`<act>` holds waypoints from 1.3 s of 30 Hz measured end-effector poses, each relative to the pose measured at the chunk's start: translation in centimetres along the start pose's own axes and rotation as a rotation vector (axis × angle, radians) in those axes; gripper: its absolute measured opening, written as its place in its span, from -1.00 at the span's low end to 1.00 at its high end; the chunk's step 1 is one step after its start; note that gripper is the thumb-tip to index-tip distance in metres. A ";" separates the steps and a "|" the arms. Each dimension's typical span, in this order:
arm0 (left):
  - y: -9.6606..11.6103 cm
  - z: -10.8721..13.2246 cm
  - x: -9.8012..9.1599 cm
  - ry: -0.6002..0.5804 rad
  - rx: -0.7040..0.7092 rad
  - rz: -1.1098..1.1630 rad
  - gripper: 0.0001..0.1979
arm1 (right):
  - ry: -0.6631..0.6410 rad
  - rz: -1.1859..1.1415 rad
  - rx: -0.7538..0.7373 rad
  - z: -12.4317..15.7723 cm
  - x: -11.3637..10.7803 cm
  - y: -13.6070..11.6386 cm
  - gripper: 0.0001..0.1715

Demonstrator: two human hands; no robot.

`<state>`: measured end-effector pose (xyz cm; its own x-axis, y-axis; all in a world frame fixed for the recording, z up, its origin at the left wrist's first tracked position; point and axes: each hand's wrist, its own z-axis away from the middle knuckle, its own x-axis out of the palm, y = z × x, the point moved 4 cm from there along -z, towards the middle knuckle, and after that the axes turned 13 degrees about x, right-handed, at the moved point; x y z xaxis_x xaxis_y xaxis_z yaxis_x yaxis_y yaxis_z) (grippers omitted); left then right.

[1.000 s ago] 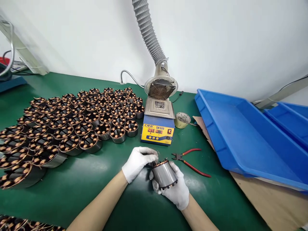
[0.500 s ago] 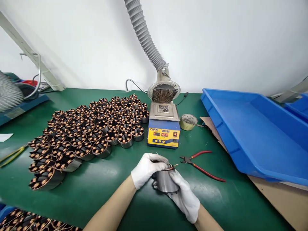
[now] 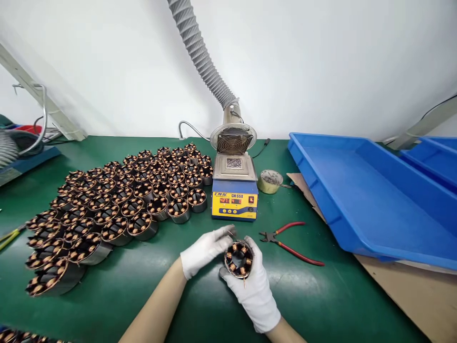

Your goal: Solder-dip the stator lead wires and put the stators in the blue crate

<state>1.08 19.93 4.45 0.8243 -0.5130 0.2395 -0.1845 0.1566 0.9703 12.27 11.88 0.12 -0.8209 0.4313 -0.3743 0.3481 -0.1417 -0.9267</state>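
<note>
My right hand (image 3: 254, 290), in a white glove, is closed round a motor stator (image 3: 227, 258), a steel ring with copper coils and black inner parts. Its open end faces me, and a short copper wire end sticks out at the bottom of the rim. At the stator's upper left is my gloved left hand (image 3: 209, 250), fingertips drawn together by the rim. Whatever those fingers pinch, perhaps a wire, is too small to make out. Red-handled cutting pliers (image 3: 273, 237) lie spread on the green table just right of the stator.
Many more stators (image 3: 143, 226) stand in rows at left. Behind my hands is a yellow-blue solder pot (image 3: 233, 214) under a fume hood with a grey hose (image 3: 200, 52). A small tub (image 3: 269, 186) sits beside it. A blue tray (image 3: 342, 228) rests on cardboard (image 3: 396, 290) at right.
The stator has been turned in my right hand, from its side showing to its open end facing me. My left hand has moved off its top to the upper left. The view has shifted slightly right.
</note>
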 end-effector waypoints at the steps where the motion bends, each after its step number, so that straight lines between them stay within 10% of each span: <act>1: 0.1 0.2 0.8 -0.046 0.008 -0.011 -0.26 | -0.005 0.033 -0.058 0.1 0.1 -0.1 -0.13; 12: -1.7 -0.4 2.6 0.303 0.003 0.167 -0.55 | -0.045 0.213 -0.236 0.3 0.0 -1.1 0.12; 19: 0.6 -0.3 -1.5 0.503 0.228 0.198 -0.56 | 0.056 0.272 -0.332 0.3 -0.3 -1.9 -0.04; 30: -0.4 -0.4 0.4 0.163 -0.037 0.039 -0.77 | -0.045 0.150 -0.191 -0.9 -1.1 -1.5 -0.32; 39: 0.3 -0.5 -1.3 0.378 0.071 0.124 -0.55 | -0.060 0.132 -0.098 -0.7 -0.6 -0.7 -0.07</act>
<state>0.22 21.13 4.45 0.9300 -0.1452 0.3378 -0.3201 0.1323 0.9381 12.77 12.33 1.04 -0.7896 0.3601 -0.4969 0.4951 -0.1047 -0.8625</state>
